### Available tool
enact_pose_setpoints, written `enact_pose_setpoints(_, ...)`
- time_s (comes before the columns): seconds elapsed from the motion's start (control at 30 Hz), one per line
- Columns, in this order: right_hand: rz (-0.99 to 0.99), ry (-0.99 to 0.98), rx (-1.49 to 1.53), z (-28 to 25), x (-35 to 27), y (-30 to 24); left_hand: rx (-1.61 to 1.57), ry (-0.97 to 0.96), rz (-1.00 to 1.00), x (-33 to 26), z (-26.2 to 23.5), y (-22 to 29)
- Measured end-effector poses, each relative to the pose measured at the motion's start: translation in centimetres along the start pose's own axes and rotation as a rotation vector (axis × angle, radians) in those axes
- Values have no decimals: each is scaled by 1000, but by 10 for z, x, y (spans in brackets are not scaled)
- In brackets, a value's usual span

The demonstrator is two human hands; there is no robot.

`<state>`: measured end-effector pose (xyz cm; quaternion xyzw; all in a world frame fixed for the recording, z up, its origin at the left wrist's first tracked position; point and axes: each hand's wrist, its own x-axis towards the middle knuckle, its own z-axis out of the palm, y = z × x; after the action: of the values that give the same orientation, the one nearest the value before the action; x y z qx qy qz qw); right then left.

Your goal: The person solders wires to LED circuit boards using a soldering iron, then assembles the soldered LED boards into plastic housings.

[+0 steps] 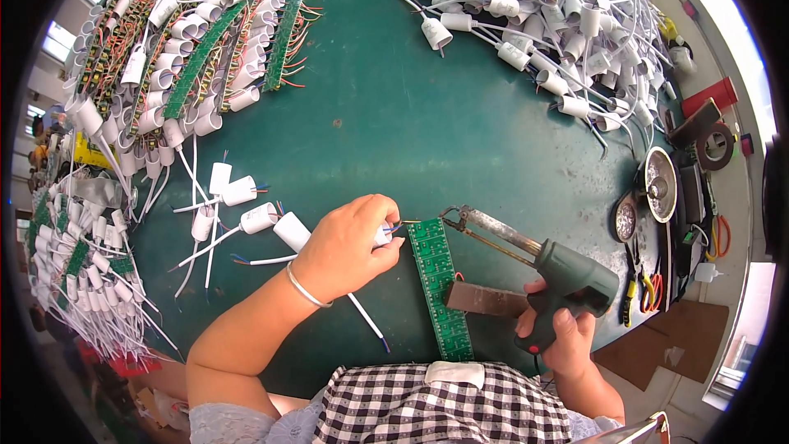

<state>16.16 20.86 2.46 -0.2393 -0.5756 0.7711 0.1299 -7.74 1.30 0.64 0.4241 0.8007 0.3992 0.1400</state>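
Observation:
My left hand [349, 245] is closed around a white plastic cylinder [381, 237] with a white cable hanging below. Its thin wires reach the far end of a green circuit board strip [437, 279], which lies lengthwise in front of me. In my right hand [567, 344] is a dark green soldering gun [582, 279], fingers wrapped round its handle. The gun's bent tip hovers at or just above the board's far end, close to the wires; contact cannot be made out. A brown block [486, 299] touches or overlaps the board's right edge.
Loose white cabled cylinders [260, 218] lie left of my hand. Rows of cylinders with circuit boards [197, 62] stand far left; a large pile of cylinders [526, 0] covers the far right. A metal dish [660, 185], a round tin [625, 219] and pliers [630, 292] sit along the right edge.

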Motion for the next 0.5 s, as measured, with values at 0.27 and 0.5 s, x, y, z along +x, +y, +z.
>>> enact_pose_setpoints(0.27, -14, 9, -4, 5, 3, -4, 18, -4, 59, 5, 1, 0)
enact_pose_setpoints(0.5, -24, -70, -164, 8, -6, -4, -14, -26, 65, 6, 3, -10)
